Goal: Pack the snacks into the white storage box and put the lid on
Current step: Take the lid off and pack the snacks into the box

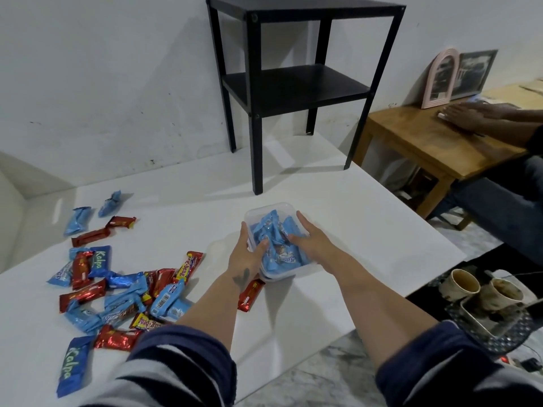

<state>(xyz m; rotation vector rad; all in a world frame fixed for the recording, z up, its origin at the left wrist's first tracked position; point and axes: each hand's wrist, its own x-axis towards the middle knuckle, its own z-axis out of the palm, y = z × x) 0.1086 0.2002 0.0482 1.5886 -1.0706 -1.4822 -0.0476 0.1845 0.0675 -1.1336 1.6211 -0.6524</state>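
Blue snack packets [277, 245] fill the storage box [264, 211] — left hand [248, 254] and right hand [307, 240] flank it, fingers half-curled, pressing the packets down

The storage box [279, 212] is clear to whitish, and the packets [276, 245] inside it are light blue. The table [367, 230] is white. The loose snacks [117, 292] on it are light blue, dark blue with green letters, shiny red, and yellow with red. The sleeves [182, 365] have navy and grey stripes. The shelf [293, 83] is black, the side table [426, 142] brown wood, the arched frame [440, 79] pink.
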